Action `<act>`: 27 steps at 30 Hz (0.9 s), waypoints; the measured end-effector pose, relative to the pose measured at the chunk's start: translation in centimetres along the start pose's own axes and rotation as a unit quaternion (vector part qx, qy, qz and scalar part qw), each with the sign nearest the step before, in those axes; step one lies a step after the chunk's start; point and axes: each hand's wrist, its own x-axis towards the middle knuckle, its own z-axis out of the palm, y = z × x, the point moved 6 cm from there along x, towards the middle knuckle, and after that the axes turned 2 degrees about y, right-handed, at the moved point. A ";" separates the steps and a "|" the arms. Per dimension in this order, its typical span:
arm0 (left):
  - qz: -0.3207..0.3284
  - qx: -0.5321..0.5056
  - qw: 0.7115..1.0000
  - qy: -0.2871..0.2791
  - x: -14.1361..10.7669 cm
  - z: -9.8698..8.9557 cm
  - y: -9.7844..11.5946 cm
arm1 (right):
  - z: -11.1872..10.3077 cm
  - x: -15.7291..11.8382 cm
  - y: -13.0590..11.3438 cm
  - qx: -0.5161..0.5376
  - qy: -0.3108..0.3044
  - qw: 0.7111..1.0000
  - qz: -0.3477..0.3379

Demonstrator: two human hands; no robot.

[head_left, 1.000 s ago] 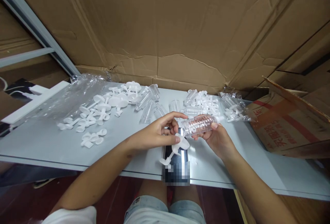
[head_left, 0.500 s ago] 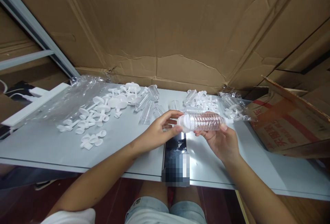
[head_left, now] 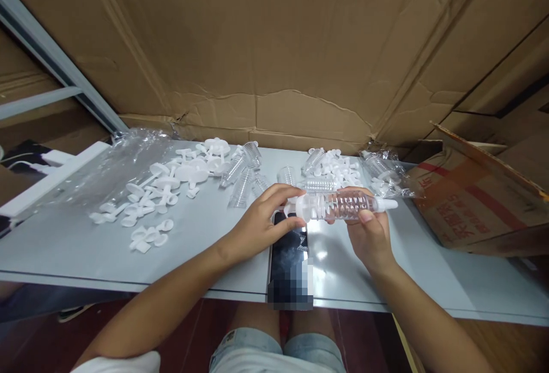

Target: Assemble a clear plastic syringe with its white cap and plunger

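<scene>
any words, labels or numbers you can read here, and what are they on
Red printed characters on the side of the cardboard box at the right: there, but tilted and too blurred to read.
Phone on the table: part of its screen is pixelated, nothing readable.
Clear ribbed tube held in both hands, and the loose white plastic parts: no print visible.
Cardboard sheet behind the table: no print visible.

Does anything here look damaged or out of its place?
The cardboard sheet behind the table is creased and torn along its lower fold. A phone overhangs the table's front edge.
</scene>
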 end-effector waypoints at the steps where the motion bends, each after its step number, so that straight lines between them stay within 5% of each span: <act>1: 0.018 0.040 0.999 0.008 0.0 -0.2 0.2 | 0.0 0.1 0.1 0.007 0.002 1.000 0.011; 5: 0.029 0.123 0.992 0.006 0.0 -0.2 0.1 | 0.3 0.5 0.3 0.032 0.002 0.998 0.058; 13: -0.004 0.065 0.997 -0.045 -0.2 0.2 -0.2 | 0.5 0.3 0.2 0.015 -0.003 0.998 0.065; 24: 0.162 0.210 0.960 0.089 -0.7 -1.0 2.1 | -0.6 -1.0 -0.2 -0.096 -0.015 0.994 -0.047; 27: 0.174 0.212 0.958 0.088 -0.6 -1.0 2.1 | -0.6 -1.1 -0.3 -0.100 -0.015 0.994 -0.051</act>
